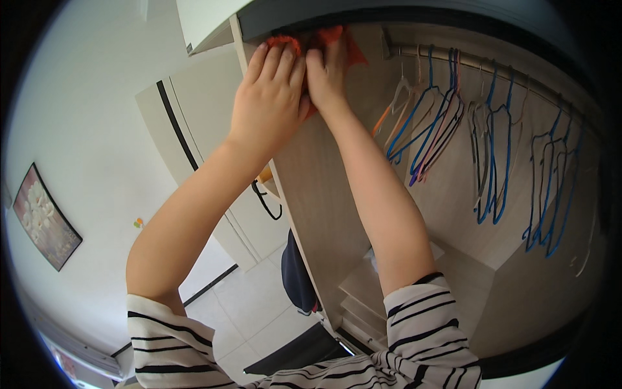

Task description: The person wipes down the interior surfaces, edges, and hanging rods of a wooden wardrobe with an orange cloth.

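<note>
My left hand and my right hand are raised side by side near the top of a wardrobe's wooden side panel. Both have hold of a bunched orange-red cloth. Its fuzzy edge shows above the left fingertips, and a pointed corner sticks out to the right of the right hand. Most of the cloth is hidden behind the fingers, which also cover the spot where it meets the panel. Just above the hands runs the dark upper edge of the wardrobe.
Several wire hangers in blue, pink and grey hang from a metal rail inside the wardrobe. Shelves stand low in it. Left of the panel are a dark hanging cap or bag, a white door and a flower picture.
</note>
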Action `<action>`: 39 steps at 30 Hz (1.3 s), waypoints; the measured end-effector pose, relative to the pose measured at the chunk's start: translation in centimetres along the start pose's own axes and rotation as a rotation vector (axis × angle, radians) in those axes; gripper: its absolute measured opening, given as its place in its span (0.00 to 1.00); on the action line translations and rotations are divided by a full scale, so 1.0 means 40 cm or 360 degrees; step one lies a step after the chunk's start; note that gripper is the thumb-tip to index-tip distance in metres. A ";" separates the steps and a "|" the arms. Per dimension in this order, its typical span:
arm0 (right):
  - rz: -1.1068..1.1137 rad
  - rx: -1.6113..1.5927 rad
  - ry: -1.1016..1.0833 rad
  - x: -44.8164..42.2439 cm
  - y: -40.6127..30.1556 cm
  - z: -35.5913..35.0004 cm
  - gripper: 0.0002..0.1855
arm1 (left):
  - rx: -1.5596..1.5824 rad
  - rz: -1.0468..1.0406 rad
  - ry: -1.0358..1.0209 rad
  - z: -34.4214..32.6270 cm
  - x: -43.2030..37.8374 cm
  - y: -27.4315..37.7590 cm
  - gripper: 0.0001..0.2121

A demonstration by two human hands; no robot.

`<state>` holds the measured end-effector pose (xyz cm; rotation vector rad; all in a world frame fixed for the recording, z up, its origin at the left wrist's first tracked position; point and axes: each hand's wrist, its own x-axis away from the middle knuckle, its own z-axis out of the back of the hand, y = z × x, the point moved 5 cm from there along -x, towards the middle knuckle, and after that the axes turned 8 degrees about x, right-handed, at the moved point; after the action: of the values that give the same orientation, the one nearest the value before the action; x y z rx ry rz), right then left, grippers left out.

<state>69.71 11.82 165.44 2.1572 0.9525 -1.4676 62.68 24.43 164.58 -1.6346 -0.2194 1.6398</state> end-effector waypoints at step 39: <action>-0.0902 0.0427 -0.0134 -0.115 0.311 0.085 0.18 | -0.0242 -0.0061 -0.0383 -0.257 -0.148 0.109 0.32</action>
<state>75.12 -0.63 167.37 2.0716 1.4939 -2.0269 69.35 13.70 164.82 -1.5295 -0.5053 1.8266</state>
